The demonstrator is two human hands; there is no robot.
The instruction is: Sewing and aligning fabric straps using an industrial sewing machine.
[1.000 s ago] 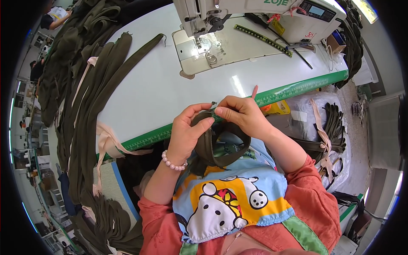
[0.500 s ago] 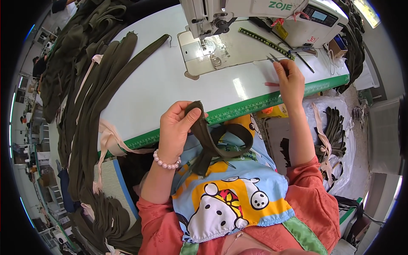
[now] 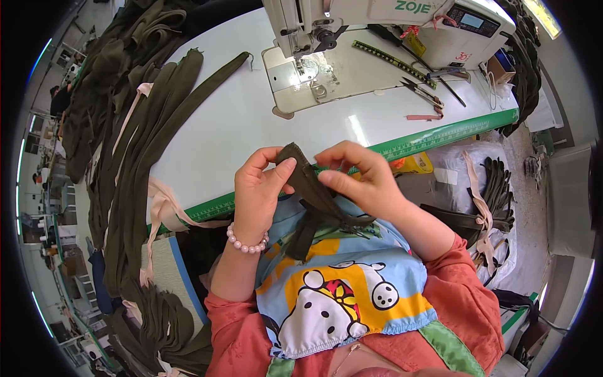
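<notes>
My left hand pinches the end of a dark olive fabric strip between thumb and fingers, just in front of the table edge. The rest of the strip hangs in folds over my apron. Beside it, my right hand has its thumb and index finger apart at the strip's right edge; whether they touch the cloth is hard to tell. A pair of thread snips with a pinkish-red band lies on the table, right of the sewing machine needle plate.
The sewing machine stands at the back. A yellow-black ruler lies near its base. Long olive strips and pale pink bands drape over the left side. A green measuring tape runs along the front edge. Bundled strips lie at right.
My right hand has let go of the snips on the table and moved left and nearer, to the strip. The strip's loop has dropped and flattened; my left hand still holds its end.
</notes>
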